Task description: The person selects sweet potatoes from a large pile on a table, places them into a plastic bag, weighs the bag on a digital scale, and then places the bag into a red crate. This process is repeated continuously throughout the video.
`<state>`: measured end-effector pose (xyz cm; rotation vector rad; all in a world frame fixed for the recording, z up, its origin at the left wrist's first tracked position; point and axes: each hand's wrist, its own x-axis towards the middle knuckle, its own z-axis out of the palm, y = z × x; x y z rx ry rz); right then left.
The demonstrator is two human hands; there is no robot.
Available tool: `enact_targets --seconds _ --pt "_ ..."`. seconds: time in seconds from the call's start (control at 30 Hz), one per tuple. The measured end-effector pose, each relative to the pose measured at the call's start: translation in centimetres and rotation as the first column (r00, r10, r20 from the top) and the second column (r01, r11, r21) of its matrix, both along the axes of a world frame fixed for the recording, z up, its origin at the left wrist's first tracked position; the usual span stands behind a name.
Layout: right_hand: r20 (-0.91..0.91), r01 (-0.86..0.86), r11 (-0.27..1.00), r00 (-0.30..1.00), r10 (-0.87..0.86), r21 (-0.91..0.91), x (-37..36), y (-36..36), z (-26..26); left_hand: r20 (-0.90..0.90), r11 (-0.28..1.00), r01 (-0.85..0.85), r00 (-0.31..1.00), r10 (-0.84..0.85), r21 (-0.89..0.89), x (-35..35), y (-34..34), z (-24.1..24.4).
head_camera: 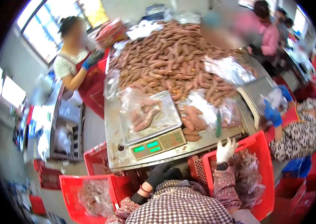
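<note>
My left hand (162, 175), in a black glove, is held low before the checked apron; its fingers are partly hidden, and whether it holds anything does not show. My right hand (226, 150), in a white glove, has its fingers spread at the table edge, over the rim of a red plastic crate (268, 168) of bagged produce. Ahead, a digital scale (160, 142) with a metal tray (165, 123) bears a clear plastic bag of sweet potatoes (145, 119). Loose sweet potatoes (193, 119), a green-handled tool (218, 124) and another plastic bag (230, 113) lie right of it.
A large heap of sweet potatoes (169, 56) covers the far table. Another red crate (88, 177) with bagged produce stands lower left. A person in a red apron (90, 81) is at the left; a person with blue gloves (272, 114) handles plastic by a second scale (254, 96) at the right.
</note>
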<state>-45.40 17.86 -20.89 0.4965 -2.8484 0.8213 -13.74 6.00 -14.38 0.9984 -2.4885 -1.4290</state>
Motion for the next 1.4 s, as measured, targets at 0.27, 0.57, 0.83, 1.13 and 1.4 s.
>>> enact_targets --seconds 0.27,0.57,0.83,1.13,1.4 --pt "-0.024 0.089 0.988 0.996 -0.087 0.128 -0.2 -2.4 0.0 -0.064 0.952 -0.305 0.95 0.306 0.019 5.4 -6.0 0.5" --pt "-0.215 0.137 0.979 0.971 -0.103 0.151 1.5 -3.5 3.8 -0.561 0.51 -0.58 0.109 0.821 0.635 7.2 -19.8 1.7" --pt "-0.114 0.131 0.978 0.987 -0.114 0.159 1.6 -2.7 2.2 -0.541 0.66 -0.711 0.663 0.518 -0.241 -0.3 -28.9 0.2" --pt "-0.236 0.141 0.982 0.966 -0.109 0.123 2.1 -2.6 1.5 -0.31 0.891 -0.45 0.858 0.41 -0.066 -2.5 -35.8 -0.1" --pt "-0.258 0.162 0.984 0.956 -0.137 0.076 1.8 -2.8 2.0 -0.203 0.727 -0.325 0.946 0.253 -0.605 -0.3 -32.4 7.2"
